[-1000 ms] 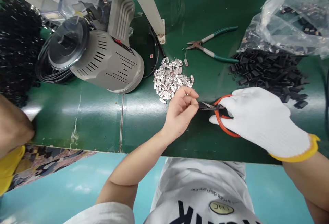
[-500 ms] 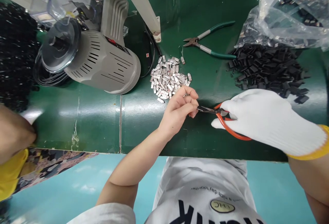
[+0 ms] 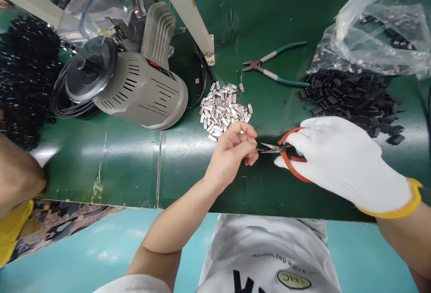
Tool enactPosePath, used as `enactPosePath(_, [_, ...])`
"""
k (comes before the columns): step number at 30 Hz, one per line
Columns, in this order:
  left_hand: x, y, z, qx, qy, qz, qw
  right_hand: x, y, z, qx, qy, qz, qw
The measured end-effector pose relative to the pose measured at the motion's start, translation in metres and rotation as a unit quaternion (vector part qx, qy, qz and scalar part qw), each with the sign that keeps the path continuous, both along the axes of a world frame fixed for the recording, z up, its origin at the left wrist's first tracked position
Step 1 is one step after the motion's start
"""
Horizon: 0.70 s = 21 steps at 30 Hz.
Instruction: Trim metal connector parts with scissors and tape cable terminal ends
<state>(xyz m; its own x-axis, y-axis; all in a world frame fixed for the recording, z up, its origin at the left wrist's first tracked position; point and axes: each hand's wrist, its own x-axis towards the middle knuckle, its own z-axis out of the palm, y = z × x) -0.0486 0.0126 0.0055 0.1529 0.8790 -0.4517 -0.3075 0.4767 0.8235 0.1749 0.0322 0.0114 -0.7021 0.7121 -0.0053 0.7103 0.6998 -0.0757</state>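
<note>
My gloved right hand [image 3: 336, 163] grips a pair of long-nose pliers [image 3: 290, 161] by the orange handles. Their slim jaws are spread and point left at my left hand. My bare left hand [image 3: 232, 151] is closed in a pinch on a small dark piece with a metal edge [image 3: 259, 146]; the fingers cover most of it. Between the jaw tips and the fingertips there is only a slight distance. Just beyond my left hand lies a pile of small silver metal connector shells [image 3: 222, 107]. A heap of black plastic pieces [image 3: 350, 98] is spread beyond my right hand.
Green-handled side cutters [image 3: 257, 65] lie open on the green table [image 3: 188, 163]. A clear plastic bag [image 3: 370, 41] sits at the back right. On the left stand a grey machine [image 3: 144, 91] and a white post [image 3: 188, 10]. Another person's arm [image 3: 20, 176] rests at the left edge.
The pliers' jaws have parted and drawn back slightly right from the piece in my left hand. My left hand keeps its pinch. The whole view has shifted a little.
</note>
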Motion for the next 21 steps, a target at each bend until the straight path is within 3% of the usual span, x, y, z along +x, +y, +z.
enactPosePath(21, [0.001,-0.004,-0.009,0.039,-0.015,-0.042,0.998,0.013,-0.018,-0.018,-0.047,-0.009,-0.059,0.997])
